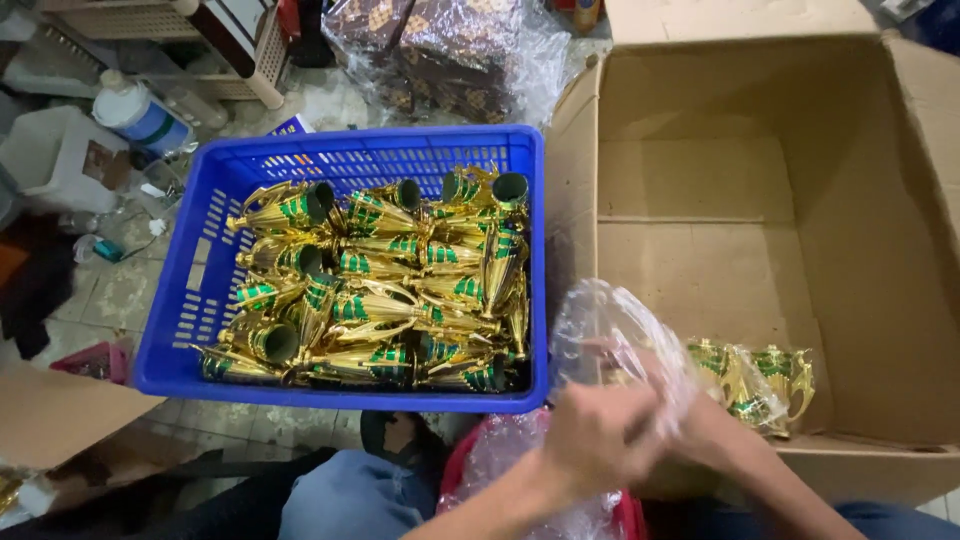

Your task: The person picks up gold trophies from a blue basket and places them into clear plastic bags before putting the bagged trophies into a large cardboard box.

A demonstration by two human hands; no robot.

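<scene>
Worn on the head, looking steeply down from close above the lap. Facing forward over a blue crate (190, 300) at left and an open cardboard box (860, 200) at right; cluttered floor along the top edge.

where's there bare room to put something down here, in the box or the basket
The cardboard box has the most bare floor: its whole far and middle part, bordered by its walls, with only bagged gold cups in the near corner. The blue basket is packed with gold cups; only a thin strip along its left wall is bare. The hands crowd the box's near edge.
</scene>
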